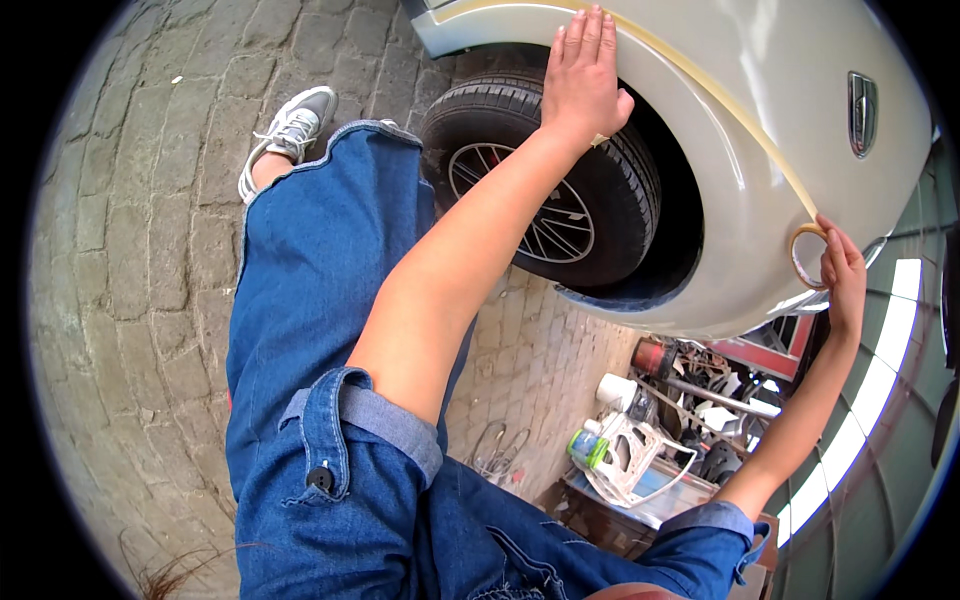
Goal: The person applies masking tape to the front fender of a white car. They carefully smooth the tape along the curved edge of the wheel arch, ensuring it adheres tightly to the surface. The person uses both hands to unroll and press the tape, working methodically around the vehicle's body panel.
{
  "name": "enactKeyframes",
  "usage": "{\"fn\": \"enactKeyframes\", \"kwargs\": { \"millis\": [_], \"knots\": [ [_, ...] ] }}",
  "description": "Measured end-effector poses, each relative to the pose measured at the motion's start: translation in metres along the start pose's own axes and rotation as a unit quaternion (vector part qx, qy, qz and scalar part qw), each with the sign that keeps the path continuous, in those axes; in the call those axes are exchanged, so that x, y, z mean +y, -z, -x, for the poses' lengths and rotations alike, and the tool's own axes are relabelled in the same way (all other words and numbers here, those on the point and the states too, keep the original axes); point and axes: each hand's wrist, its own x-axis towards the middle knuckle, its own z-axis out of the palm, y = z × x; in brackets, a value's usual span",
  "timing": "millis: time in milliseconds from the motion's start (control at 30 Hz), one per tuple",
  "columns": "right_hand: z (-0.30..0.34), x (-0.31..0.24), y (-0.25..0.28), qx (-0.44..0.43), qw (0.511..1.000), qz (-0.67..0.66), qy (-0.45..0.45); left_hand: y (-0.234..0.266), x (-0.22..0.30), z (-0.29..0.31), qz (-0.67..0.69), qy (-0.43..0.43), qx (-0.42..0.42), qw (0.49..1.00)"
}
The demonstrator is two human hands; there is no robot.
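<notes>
Along the pale, glossy car fender (700,170), a strip of cream masking tape (722,92) follows a curve above the wheel arch. My left hand (585,75) lies flat with fingers stretched out, its fingertips over the tape at the top of the fender. Near the lower right end of the strip, my right hand (842,262) pinches the tape roll (806,256), and the strip runs from the fender to it. Below my left forearm is the wheel (530,200), with a black tyre and spoked rim. A small yellowish piece sticks to my left wrist.
Grey paving (140,260) covers the ground at left, under my shoe (300,125). Beyond the fender stands a cluttered bench (650,490) with a white plastic frame (630,460), a green-labelled container (588,448) and a white bucket (616,392). A dark metal-framed wall (860,450) rises at right.
</notes>
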Motion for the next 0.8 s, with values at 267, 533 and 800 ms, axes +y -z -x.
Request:
{"fn": "enactKeyframes", "kwargs": {
  "millis": [267,533,800],
  "knots": [
    [0.002,0.004,-0.003,-0.007,1.000,-0.006,0.001,0.002,-0.005,-0.011,0.065,0.067,-0.075,0.993],
    [0.000,0.004,-0.002,0.003,1.000,-0.006,0.002,-0.007,0.001,0.004,0.107,0.030,0.018,0.994],
    [-0.001,0.004,-0.004,0.000,1.000,-0.002,-0.001,-0.011,0.008,0.008,0.103,-0.001,0.011,0.995]
  ]
}}
